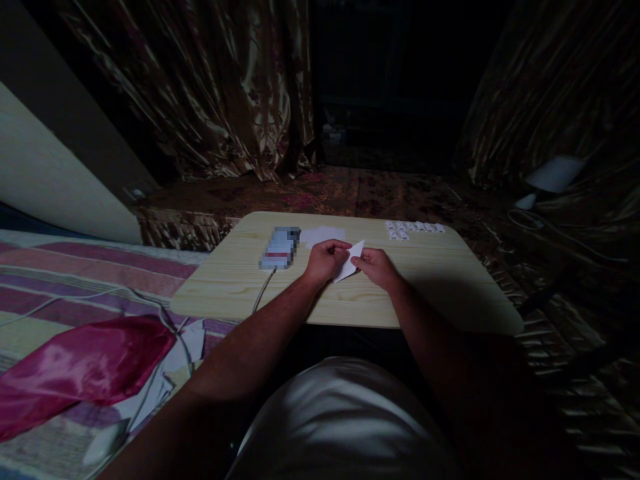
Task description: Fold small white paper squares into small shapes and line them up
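A folded piece of white paper [349,265] is held between my two hands above the wooden table [240,293]. My left hand [324,260] pinches its left side, fingers curled. On its right edge, the thumb and fingers of my right hand [376,264] are closed. Behind my left hand lie white paper sheets [320,235], partly covered by the hand. Several small folded white paper pieces [414,228] sit in two rows toward the table's far right corner.
A pixelated phone-like device [279,249] lies left on the table, its cable [263,291] running off the near edge. Pink shiny cloth [90,367], papers [185,347] and cords lie on a striped bed at left. A white lamp [556,175] stands at right, before dark curtains.
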The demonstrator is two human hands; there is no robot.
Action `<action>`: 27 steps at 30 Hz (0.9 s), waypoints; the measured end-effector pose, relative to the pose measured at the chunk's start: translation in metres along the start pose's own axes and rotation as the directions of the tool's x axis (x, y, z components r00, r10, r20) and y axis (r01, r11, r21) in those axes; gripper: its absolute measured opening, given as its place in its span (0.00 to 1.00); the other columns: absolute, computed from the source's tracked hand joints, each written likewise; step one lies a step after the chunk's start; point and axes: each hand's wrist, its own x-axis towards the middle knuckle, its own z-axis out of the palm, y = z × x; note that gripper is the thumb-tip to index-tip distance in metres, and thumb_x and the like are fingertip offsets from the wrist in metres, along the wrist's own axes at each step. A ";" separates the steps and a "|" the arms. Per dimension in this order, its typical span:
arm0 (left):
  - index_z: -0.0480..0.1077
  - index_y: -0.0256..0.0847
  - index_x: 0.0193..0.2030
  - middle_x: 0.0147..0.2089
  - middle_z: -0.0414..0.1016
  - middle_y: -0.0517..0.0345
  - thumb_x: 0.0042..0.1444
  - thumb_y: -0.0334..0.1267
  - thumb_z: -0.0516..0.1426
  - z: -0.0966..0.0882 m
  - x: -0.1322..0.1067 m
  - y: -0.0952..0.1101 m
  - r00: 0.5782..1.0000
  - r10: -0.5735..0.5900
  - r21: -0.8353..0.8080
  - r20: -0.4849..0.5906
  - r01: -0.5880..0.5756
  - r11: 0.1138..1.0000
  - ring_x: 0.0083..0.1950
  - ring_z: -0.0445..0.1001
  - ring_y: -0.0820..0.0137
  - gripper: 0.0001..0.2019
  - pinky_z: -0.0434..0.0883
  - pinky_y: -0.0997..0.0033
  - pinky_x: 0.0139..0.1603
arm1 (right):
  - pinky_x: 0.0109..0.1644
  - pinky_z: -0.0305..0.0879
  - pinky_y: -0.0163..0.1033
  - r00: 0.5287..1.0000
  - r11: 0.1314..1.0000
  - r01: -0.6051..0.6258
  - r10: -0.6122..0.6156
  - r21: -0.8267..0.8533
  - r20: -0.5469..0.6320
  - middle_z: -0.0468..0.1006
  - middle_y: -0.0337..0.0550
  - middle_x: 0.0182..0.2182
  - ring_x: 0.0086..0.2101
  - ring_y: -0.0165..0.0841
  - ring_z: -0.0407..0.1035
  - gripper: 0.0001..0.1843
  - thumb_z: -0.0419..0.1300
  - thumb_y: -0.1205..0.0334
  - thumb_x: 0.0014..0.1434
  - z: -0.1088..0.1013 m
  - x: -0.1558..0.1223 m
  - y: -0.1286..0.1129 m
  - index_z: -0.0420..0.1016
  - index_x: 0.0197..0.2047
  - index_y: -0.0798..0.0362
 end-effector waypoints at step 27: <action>0.79 0.36 0.36 0.27 0.77 0.57 0.38 0.37 0.66 -0.005 0.006 -0.002 0.990 0.001 -0.052 -0.141 -0.008 0.999 0.26 0.70 0.74 0.15 0.65 0.74 0.30 | 0.24 0.54 0.33 0.999 0.974 -0.045 0.044 -0.221 -0.007 0.70 0.34 0.18 0.21 0.27 0.61 0.12 0.59 0.53 0.54 0.000 -0.005 -0.004 0.70 0.25 0.52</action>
